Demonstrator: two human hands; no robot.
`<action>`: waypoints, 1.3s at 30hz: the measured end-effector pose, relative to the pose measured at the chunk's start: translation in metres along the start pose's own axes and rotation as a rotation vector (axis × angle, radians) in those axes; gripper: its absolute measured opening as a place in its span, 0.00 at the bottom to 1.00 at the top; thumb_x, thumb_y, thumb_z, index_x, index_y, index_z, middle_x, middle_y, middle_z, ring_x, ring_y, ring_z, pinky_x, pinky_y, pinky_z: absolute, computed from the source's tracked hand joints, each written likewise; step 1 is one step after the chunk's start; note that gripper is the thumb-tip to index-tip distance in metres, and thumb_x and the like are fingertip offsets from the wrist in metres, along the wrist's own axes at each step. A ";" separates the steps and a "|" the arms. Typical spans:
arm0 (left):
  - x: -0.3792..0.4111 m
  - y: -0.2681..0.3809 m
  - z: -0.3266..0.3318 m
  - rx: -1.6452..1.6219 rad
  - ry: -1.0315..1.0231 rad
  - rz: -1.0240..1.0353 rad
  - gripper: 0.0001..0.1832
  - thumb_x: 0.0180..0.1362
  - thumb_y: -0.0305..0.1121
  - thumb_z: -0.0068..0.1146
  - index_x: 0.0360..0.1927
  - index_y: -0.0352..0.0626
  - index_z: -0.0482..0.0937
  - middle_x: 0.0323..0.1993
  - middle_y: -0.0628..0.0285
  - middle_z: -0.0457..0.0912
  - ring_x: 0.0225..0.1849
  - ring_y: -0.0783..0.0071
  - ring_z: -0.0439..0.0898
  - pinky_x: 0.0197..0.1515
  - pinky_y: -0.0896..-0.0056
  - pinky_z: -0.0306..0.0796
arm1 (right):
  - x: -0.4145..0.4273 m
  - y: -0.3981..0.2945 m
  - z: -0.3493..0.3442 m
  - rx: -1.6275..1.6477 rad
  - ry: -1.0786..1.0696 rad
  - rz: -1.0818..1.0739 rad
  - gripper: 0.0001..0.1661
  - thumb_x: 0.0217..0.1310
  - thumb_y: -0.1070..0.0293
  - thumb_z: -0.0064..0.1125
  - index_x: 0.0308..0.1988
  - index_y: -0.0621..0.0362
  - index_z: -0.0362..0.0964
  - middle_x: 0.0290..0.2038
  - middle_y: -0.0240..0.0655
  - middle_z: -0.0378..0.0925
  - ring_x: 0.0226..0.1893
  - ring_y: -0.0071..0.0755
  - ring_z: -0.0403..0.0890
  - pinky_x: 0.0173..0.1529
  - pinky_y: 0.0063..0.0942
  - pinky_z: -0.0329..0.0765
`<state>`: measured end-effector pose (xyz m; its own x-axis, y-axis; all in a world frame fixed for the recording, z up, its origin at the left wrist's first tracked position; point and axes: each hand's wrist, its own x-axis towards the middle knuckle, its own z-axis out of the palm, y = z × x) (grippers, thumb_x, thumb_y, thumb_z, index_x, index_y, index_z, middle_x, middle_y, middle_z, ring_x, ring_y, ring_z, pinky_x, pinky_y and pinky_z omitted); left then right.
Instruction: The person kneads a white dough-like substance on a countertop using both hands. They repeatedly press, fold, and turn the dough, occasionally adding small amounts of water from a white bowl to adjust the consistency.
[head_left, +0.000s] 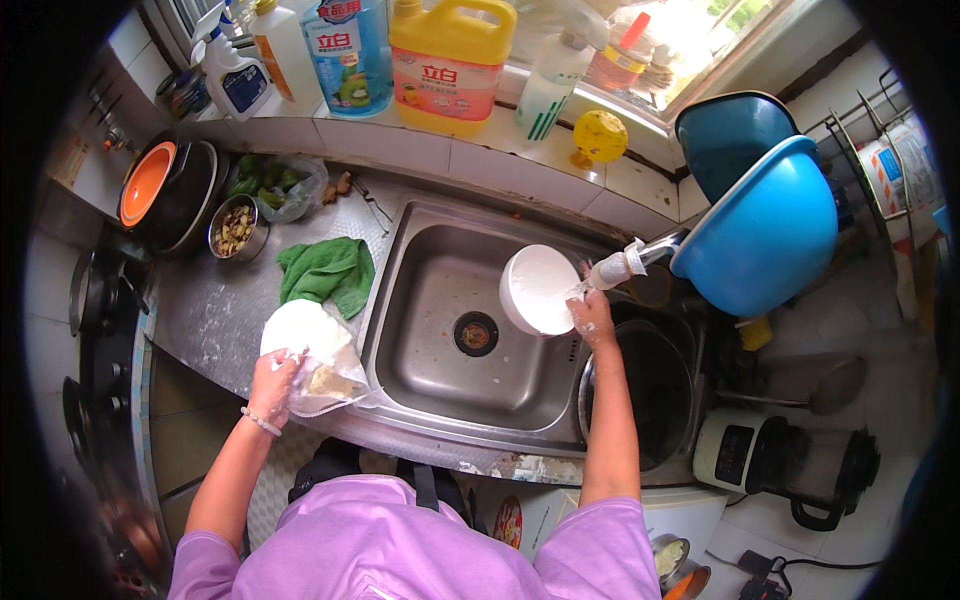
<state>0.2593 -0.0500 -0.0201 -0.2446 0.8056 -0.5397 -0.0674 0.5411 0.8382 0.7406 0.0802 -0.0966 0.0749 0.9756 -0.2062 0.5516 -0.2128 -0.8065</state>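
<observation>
My right hand (592, 315), smeared with white, grips the rim of a white bowl (536, 289), tilted over the right part of the steel sink (427, 390). The faucet spout (616, 268), wrapped in white material, is right beside that hand. My left hand (271, 386), with white residue on its fingers and a beaded bracelet, holds a transparent plastic bag (311, 401) with a pale, dough-like lump (334, 382) in it. A round white dish (300, 330) lies against the bag, its inside overexposed. Near it on the counter is a crumpled green cloth (330, 274).
At left are a steel bowl of chopped pieces (234, 231), a bag of green peppers (274, 184) and a black pot (187, 195). Bottles, including a yellow jug (450, 67), line the sill. Blue basins (765, 232) lean at right, above a large dark pot (645, 397) and a blender (780, 465).
</observation>
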 end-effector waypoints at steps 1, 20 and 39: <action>-0.001 -0.002 -0.003 0.009 0.004 0.004 0.07 0.57 0.32 0.54 0.27 0.40 0.76 0.24 0.70 0.76 0.24 0.85 0.72 0.26 0.80 0.65 | 0.004 0.001 -0.003 0.014 -0.014 -0.017 0.39 0.46 0.71 0.51 0.61 0.64 0.54 0.56 0.51 0.65 0.59 0.44 0.63 0.62 0.30 0.56; -0.001 0.019 -0.008 -0.302 0.007 0.094 0.08 0.56 0.30 0.57 0.34 0.33 0.79 0.30 0.65 0.79 0.30 0.82 0.76 0.33 0.79 0.70 | -0.100 -0.097 0.028 -0.322 -0.232 -0.179 0.34 0.48 0.76 0.49 0.59 0.64 0.59 0.42 0.60 0.74 0.45 0.51 0.78 0.51 0.33 0.71; 0.030 0.016 -0.044 -0.061 -0.193 0.382 0.04 0.50 0.23 0.56 0.24 0.33 0.78 0.21 0.59 0.79 0.26 0.77 0.77 0.31 0.73 0.70 | -0.133 -0.321 0.190 -0.642 -0.710 -0.158 0.34 0.49 0.74 0.50 0.59 0.65 0.57 0.31 0.56 0.75 0.32 0.51 0.77 0.41 0.38 0.73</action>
<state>0.2079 -0.0281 -0.0195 -0.0782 0.9788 -0.1891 -0.0653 0.1843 0.9807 0.3961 0.0081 0.0844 -0.4415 0.6865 -0.5777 0.8766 0.1926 -0.4410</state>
